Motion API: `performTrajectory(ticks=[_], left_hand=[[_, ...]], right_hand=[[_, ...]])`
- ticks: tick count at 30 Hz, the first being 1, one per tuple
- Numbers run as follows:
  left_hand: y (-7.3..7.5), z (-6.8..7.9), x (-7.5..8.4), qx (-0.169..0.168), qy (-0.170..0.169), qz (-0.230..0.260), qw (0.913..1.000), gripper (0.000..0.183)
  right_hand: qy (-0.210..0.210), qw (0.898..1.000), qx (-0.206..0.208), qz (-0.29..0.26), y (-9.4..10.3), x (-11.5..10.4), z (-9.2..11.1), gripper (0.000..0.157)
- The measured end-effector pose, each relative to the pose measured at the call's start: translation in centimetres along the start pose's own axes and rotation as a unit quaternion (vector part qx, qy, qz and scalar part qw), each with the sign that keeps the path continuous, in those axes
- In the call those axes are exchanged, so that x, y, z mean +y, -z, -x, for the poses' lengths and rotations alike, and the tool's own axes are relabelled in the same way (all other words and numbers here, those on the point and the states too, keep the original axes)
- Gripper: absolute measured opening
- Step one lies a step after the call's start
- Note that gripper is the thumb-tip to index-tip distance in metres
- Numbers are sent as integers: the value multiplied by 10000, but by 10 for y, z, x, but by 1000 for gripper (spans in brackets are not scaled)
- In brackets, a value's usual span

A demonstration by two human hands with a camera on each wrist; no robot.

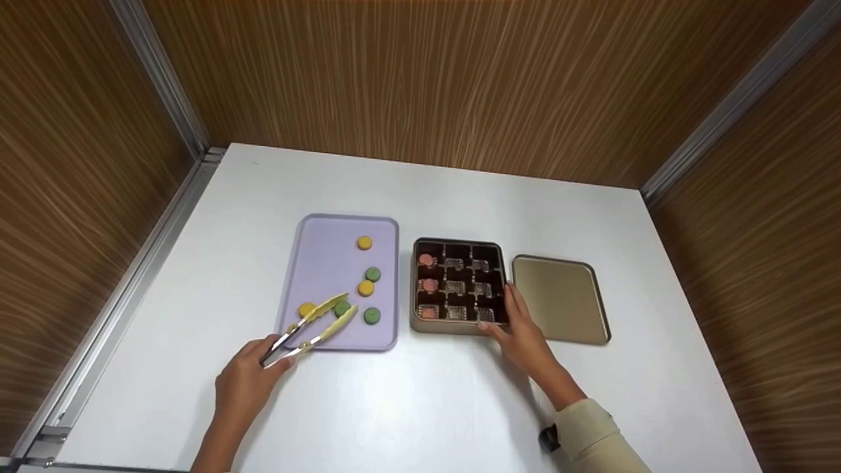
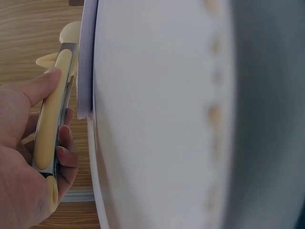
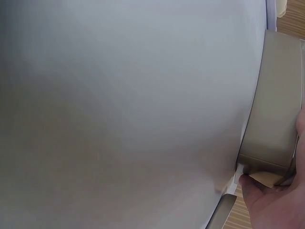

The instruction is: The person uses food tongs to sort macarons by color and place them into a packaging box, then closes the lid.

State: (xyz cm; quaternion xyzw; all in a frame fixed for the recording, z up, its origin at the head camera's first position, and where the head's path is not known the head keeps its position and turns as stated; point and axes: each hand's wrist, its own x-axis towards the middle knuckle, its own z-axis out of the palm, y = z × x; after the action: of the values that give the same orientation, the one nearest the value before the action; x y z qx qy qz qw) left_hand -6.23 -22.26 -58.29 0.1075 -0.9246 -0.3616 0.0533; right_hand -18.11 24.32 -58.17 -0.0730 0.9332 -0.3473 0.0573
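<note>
My left hand [image 1: 246,381] holds metal tongs [image 2: 52,109] with pale yellow tips and grip pads. In the head view the tong tips are spread apart, on either side of a green macaron [image 1: 342,309] on the lilac tray [image 1: 322,256]. Another green macaron [image 1: 372,316] lies just right of the tips, and a yellow macaron [image 1: 306,310] just left of them. My right hand [image 1: 525,338] grips the front right corner of a bronze tin box [image 3: 274,100], thumb on the front and fingers along the right side. Pink macarons [image 1: 430,285] sit in the left column of its dark divided insert [image 1: 470,272].
Further up the tray lie two yellow macarons [image 1: 364,243] and a green macaron [image 1: 372,274]. A bronze lid [image 1: 562,302] lies flat right of the box. Wood-grain panels [image 1: 420,85] enclose the white table [image 1: 420,407] at the back and sides.
</note>
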Motion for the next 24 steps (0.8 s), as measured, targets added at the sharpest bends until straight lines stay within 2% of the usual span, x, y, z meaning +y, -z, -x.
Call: performTrajectory(ticks=[5,12,18,24], left_hand=[[-1,-1,0,78,-38,6,10000,54],[-1,-3,2,71,-254,-114,9996,53],[1,-7,5,-18,-143,-37,9999,55],[1,-9,9,-54,-172,9,9998,56]], right_hand=[[13,10000,2,-2,0,1,0,107],[59,10000,-24,-9,1,0,1,107],[118,9999,40,35,0,0,1,106],[109,9999,72,2,0,0,2,105]])
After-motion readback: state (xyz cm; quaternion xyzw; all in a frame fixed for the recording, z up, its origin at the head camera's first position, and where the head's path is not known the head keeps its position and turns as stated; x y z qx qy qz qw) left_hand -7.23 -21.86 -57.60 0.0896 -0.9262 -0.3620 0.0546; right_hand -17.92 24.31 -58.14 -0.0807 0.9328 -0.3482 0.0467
